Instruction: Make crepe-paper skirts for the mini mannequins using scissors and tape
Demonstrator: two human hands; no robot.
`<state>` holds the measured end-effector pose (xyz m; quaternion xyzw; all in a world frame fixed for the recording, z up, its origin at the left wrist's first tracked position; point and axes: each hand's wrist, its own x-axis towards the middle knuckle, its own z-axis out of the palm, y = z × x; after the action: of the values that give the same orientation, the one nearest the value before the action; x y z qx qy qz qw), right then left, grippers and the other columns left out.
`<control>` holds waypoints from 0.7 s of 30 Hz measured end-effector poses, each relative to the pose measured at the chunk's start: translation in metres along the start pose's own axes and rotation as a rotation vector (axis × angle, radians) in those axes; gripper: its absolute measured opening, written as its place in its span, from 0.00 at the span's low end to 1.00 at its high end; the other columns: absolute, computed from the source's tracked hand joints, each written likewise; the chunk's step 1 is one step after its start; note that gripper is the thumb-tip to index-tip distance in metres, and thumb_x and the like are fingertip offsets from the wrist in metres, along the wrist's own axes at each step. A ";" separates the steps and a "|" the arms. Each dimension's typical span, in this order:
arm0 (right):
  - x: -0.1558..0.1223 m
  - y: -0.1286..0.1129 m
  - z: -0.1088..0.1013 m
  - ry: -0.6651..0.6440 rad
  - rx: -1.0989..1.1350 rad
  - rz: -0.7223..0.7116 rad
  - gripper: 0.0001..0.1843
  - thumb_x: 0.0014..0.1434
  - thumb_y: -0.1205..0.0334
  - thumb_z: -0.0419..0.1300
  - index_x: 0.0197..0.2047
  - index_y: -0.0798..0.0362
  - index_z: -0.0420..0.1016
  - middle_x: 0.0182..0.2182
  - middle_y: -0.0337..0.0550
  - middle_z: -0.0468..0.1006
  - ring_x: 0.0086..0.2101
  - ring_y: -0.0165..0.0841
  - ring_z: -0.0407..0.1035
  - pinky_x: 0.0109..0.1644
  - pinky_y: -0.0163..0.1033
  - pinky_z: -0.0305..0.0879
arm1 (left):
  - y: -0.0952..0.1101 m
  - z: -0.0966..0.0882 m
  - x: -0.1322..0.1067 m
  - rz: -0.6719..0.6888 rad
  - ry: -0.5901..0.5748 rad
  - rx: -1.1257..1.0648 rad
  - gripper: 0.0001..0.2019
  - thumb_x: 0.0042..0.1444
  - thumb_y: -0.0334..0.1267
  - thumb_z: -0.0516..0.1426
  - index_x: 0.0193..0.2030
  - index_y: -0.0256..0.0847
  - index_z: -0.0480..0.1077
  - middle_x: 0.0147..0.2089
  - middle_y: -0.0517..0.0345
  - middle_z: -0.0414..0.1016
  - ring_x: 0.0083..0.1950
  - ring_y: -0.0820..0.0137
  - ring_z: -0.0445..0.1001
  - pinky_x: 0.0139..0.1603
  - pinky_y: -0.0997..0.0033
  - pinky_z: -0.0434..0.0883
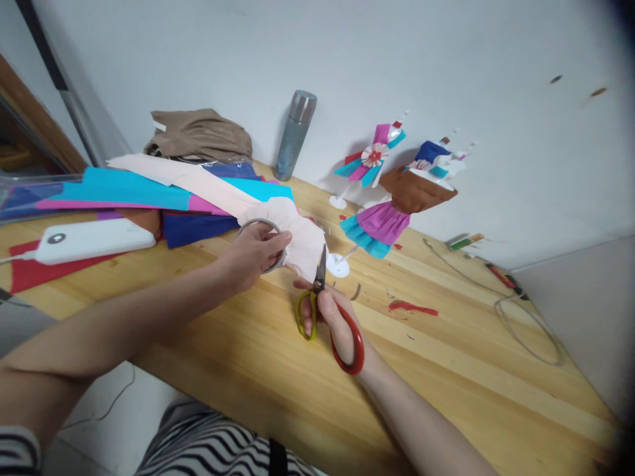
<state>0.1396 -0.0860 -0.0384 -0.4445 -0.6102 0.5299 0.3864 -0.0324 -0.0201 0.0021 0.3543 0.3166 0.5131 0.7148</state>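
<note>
My left hand (pixel 255 254) is closed on a grey ring (pixel 278 261) and a sheet of pale pink crepe paper (pixel 302 241), pressing the paper against the ring with the thumb. The sheet is gathered and ruffled at its right end. In my right hand (pixel 337 324) is a pair of scissors (pixel 320 284) with one red and one yellow handle. Their blades point up and away from me, touching or very near the paper's lower right edge. Whether the blades are cutting into it I cannot tell.
Paper-dressed figures (pixel 377 221) on white round bases stand behind the scissors. A flask (pixel 295 135) is at the wall. Left lie coloured crepe sheets (pixel 129 188), a white power bank (pixel 96 239) and brown cloth (pixel 203 135). Red scraps (pixel 414 309) and a cable (pixel 526 344) lie right.
</note>
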 end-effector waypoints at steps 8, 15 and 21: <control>0.000 -0.001 0.003 -0.038 0.050 0.051 0.30 0.59 0.39 0.52 0.47 0.59 0.68 0.21 0.35 0.64 0.18 0.28 0.61 0.21 0.35 0.59 | 0.002 0.000 0.002 0.008 -0.034 -0.074 0.07 0.52 0.30 0.59 0.24 0.35 0.67 0.23 0.61 0.69 0.25 0.78 0.69 0.31 0.78 0.67; -0.001 -0.005 0.005 -0.032 0.062 0.127 0.27 0.55 0.40 0.57 0.43 0.58 0.68 0.18 0.33 0.64 0.17 0.28 0.60 0.20 0.35 0.57 | 0.009 0.000 0.004 0.045 0.049 -0.103 0.07 0.53 0.31 0.60 0.25 0.35 0.67 0.22 0.63 0.69 0.25 0.78 0.71 0.32 0.79 0.68; -0.011 0.001 0.011 0.131 -0.104 -0.074 0.13 0.60 0.52 0.57 0.41 0.53 0.70 0.17 0.33 0.62 0.16 0.26 0.56 0.19 0.34 0.53 | 0.014 -0.003 0.007 0.081 0.132 -0.106 0.11 0.57 0.29 0.56 0.23 0.35 0.66 0.21 0.63 0.69 0.25 0.79 0.72 0.33 0.79 0.68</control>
<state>0.1324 -0.0998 -0.0408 -0.4749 -0.6263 0.4526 0.4212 -0.0399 -0.0103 0.0114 0.2941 0.3209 0.5797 0.6889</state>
